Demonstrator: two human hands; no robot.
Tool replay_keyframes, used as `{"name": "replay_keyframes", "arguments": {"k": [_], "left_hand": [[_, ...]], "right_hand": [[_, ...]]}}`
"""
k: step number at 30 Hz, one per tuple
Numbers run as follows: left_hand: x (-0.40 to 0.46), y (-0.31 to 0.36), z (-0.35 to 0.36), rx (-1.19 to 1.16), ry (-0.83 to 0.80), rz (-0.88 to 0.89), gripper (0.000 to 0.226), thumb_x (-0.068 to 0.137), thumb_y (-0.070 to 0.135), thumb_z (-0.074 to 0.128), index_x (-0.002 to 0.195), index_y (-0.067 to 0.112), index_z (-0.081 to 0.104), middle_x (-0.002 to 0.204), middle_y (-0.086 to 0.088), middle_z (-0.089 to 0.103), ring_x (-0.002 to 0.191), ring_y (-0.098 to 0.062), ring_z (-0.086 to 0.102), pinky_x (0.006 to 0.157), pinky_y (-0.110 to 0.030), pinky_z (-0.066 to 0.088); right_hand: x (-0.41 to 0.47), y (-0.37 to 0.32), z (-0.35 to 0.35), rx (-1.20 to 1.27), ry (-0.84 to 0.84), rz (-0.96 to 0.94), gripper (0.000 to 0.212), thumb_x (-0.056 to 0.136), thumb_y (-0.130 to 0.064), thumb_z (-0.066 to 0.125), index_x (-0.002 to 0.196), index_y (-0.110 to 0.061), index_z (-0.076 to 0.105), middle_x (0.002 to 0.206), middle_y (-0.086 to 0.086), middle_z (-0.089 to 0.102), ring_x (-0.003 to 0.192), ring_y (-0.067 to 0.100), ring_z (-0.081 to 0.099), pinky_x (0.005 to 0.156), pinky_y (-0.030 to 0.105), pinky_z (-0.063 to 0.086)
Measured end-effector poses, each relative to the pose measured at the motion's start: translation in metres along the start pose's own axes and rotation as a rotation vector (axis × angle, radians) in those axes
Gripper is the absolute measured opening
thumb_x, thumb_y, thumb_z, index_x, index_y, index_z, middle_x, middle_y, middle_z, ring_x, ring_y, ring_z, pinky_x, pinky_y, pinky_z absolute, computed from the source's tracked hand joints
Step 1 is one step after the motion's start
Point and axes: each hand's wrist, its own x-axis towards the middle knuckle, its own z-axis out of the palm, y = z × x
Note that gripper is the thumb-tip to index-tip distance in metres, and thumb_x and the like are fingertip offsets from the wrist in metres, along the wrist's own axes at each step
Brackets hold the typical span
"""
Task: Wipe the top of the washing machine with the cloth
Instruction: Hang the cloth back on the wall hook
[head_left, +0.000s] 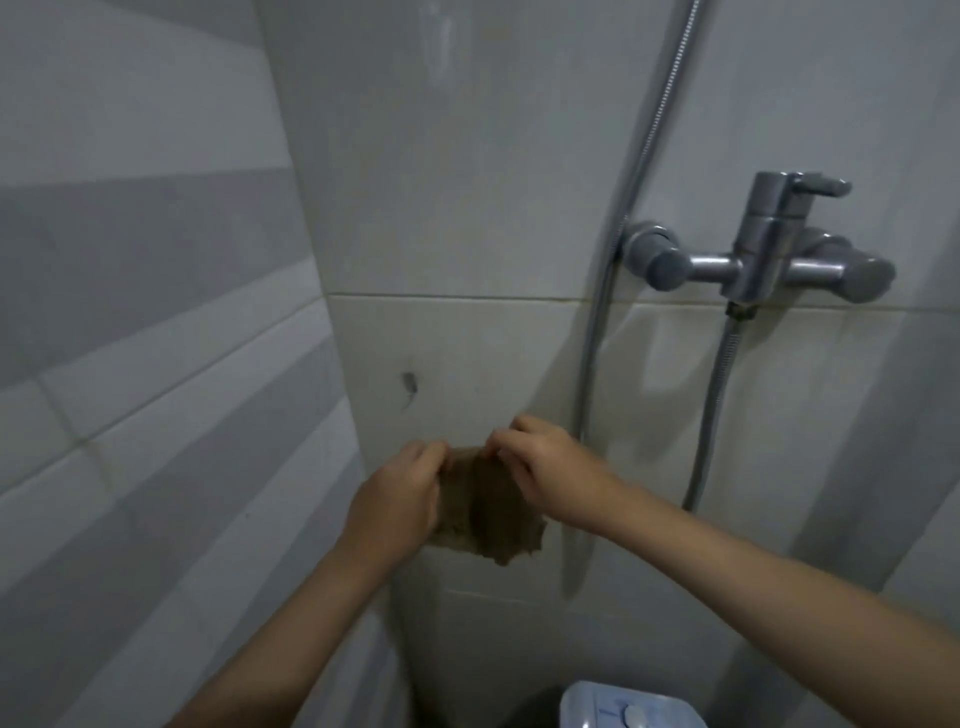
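- Forearms nearest the camera, both cut off at the bottom frame edge, reaching up and forward.
- Washing machine (631, 709): only a white-blue corner with a round knob shows at bottom edge; top mostly out of frame.
- Cloth (485, 512): brown, held in the air in front of the tiled wall (467, 338), well above the machine, blurred.
- Left hand (397, 501): grip pinching the cloth's left top edge; fingertips hidden behind fabric.
- Right hand (548, 467): grip pinching the cloth's right top edge.
- Shower mixer (763, 254) and hose (605, 312) on the wall at right.
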Motion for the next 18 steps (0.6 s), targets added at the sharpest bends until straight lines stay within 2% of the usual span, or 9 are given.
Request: {"name": "replay_keyframes", "arguments": {"k": [2,4,7,9,12,15,18], "left_hand": [[0.007,-0.027,-0.006,0.129,-0.052,0.055,0.017,0.075,0.003,0.068,0.091,0.008,0.065,0.080,-0.012,0.062,0.056,-0.028,0.059,0.043,-0.028,0.045],[0.016,-0.053,-0.008,0.228,-0.088,0.103,0.028,0.068,0.004,0.076,0.095,0.006,0.069,0.079,-0.013,0.063,0.053,-0.027,0.059,0.041,-0.026,0.043],[0.035,-0.083,-0.006,0.335,-0.130,0.141,0.036,0.062,0.000,0.079,0.097,0.002,0.070,0.074,-0.017,0.060,0.050,-0.031,0.058,0.036,-0.029,0.043],[0.050,-0.101,0.001,0.387,-0.130,0.153,0.036,0.062,-0.001,0.079,0.096,-0.001,0.069,0.071,-0.019,0.058,0.048,-0.033,0.057,0.035,-0.030,0.042],[0.070,-0.118,0.010,0.381,-0.154,0.082,0.029,0.075,0.006,0.071,0.103,-0.001,0.064,0.078,-0.021,0.055,0.054,-0.038,0.057,0.039,-0.037,0.045],[0.083,-0.128,0.021,0.366,-0.174,0.028,0.021,0.084,0.009,0.062,0.103,0.000,0.063,0.085,-0.023,0.055,0.060,-0.039,0.059,0.046,-0.041,0.047],[0.085,-0.130,0.034,0.338,-0.232,-0.053,0.026,0.091,0.019,0.054,0.112,0.004,0.059,0.100,-0.020,0.055,0.078,-0.037,0.060,0.061,-0.042,0.049]], "right_hand": [[0.027,-0.002,0.012,-0.093,-0.019,-0.032,0.016,0.089,-0.014,0.050,0.099,-0.011,0.062,0.091,0.015,0.052,0.073,0.034,0.055,0.063,0.044,0.053],[0.054,-0.002,0.023,-0.179,-0.049,-0.024,0.019,0.090,-0.019,0.052,0.102,-0.008,0.061,0.093,0.015,0.049,0.072,0.031,0.052,0.062,0.042,0.052],[0.087,-0.002,0.032,-0.180,-0.058,0.047,0.024,0.093,-0.035,0.045,0.097,-0.011,0.049,0.087,0.008,0.050,0.072,0.027,0.047,0.064,0.038,0.042],[0.108,-0.001,0.040,-0.214,-0.043,0.011,0.024,0.093,-0.037,0.042,0.095,-0.012,0.044,0.090,0.012,0.055,0.076,0.030,0.051,0.065,0.037,0.036],[0.130,0.000,0.051,-0.221,-0.098,0.063,0.027,0.097,-0.025,0.036,0.110,-0.005,0.048,0.109,0.019,0.052,0.092,0.034,0.051,0.070,0.042,0.039],[0.146,0.006,0.066,-0.294,-0.101,0.082,0.029,0.099,-0.020,0.034,0.112,0.001,0.049,0.117,0.023,0.046,0.098,0.039,0.050,0.072,0.046,0.043],[0.147,0.008,0.086,-0.319,-0.119,0.140,0.028,0.097,-0.016,0.036,0.114,0.002,0.049,0.123,0.022,0.046,0.104,0.039,0.050,0.076,0.045,0.045]]}}
